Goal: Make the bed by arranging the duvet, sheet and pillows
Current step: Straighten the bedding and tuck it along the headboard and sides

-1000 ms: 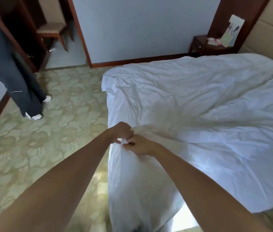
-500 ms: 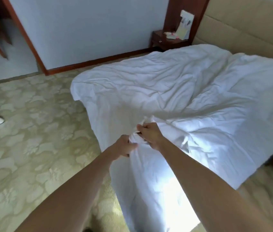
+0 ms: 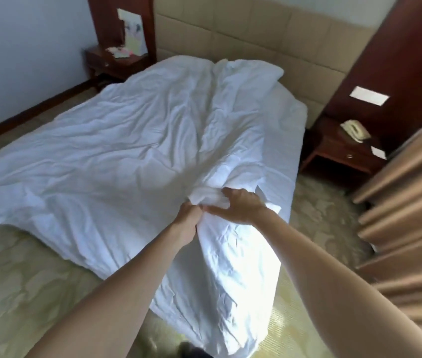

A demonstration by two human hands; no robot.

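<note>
Gripping a bunched fold of the white duvet [image 3: 132, 140] at the bed's 5 o'clock corner, the left hand [image 3: 188, 214] and right hand [image 3: 241, 206] seemed ready to pull it straight.

White cotton-like cloth duvet [image 3: 132, 140], matt, heavily creased. Padded headboard [image 3: 256, 34], beige, smooth leather-look, stitched panels. Nightstands [image 3: 339, 151], reddish wood, semi-gloss varnish. Curtain [image 3: 411, 202], tan fabric w/ slight sheen. Carpet [image 3: 23, 280], matt, patterned pile. Plastic phone [image 3: 354, 129].
</note>
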